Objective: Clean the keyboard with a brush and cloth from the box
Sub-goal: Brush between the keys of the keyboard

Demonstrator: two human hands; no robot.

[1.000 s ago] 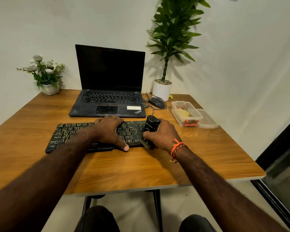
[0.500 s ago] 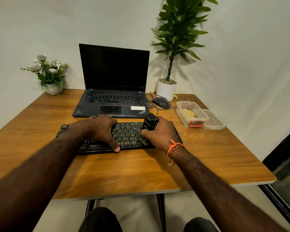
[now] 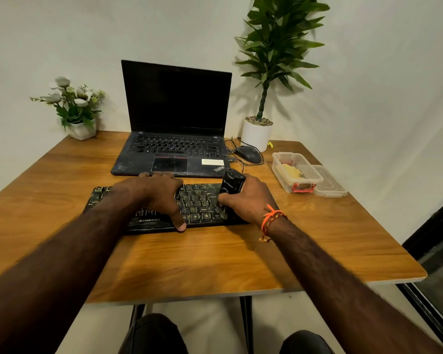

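i keep my left hand spread flat, pinning the keyboard just in front of the laptop, while my right hand, fingers wrapped around the brush, should sweep bristles lightly along its right-end key rows.

A wooden table on dark metal legs is standing against plain white walls that are meeting in a corner behind it. Light is casting soft leaf shadows on the wall, a pale floor is showing beneath, and a dark-framed glass door is running along the right edge.
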